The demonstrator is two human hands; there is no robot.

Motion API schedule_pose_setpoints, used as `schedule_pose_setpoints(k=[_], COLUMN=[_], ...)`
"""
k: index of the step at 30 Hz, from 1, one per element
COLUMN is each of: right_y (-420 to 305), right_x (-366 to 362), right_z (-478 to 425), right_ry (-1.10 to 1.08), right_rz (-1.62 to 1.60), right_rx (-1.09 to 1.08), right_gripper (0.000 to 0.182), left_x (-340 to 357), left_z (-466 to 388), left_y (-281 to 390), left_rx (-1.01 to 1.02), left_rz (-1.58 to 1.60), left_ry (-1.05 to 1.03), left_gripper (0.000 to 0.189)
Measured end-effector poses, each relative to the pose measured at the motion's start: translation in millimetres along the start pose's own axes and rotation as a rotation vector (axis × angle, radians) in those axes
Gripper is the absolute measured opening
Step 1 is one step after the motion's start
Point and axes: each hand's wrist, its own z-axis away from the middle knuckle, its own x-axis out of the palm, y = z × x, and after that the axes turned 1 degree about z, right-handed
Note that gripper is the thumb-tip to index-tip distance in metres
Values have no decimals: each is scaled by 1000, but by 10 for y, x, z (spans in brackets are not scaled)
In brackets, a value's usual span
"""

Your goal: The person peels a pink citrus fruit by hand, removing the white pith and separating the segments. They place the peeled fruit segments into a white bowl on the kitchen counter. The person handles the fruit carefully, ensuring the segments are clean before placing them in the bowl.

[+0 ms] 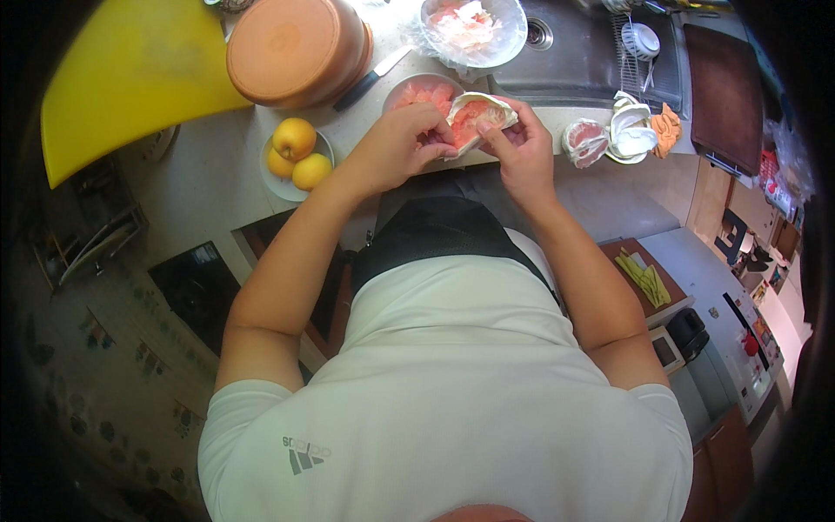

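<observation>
My right hand [522, 147] holds a piece of pink grapefruit [468, 124] with white pith around its flesh, thumb on the inner side. The fingertips of my left hand [427, 134] pinch at the left edge of that piece. Just behind my left hand is a bowl of peeled pink pulp [417, 92], partly hidden by the fingers. A knife [372, 79] with a dark handle lies on the counter to the left of this bowl. Farther back, a plastic-lined bowl [515, 46] contains peel and membrane scraps.
Yellow fruits [312, 171] sit on a white plate [271, 181] at left, near an upturned brown pot [293, 52]. Right of my hands lie a peeled grapefruit portion [585, 142], white pith shells [631, 134] and an orange cloth [666, 130]. The steel sink [574, 59] is behind.
</observation>
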Motion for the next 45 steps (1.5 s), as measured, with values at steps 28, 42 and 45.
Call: schedule_pose_setpoints(k=[28, 42, 45], right_y=[164, 59, 53], right_x=[-167, -94, -98], right_z=[-138, -134, -125], right_ry=[26, 45, 30], right_rz=[-193, -110, -100], right_rx=[216, 114, 104], right_gripper=[32, 38, 37], left_x=[166, 96, 122], left_z=[-13, -25, -37], left_y=[-376, -65, -110], left_rx=[-155, -83, -58], left_rz=[-182, 7, -28], left_ry=[194, 163, 184], left_gripper=[25, 15, 15])
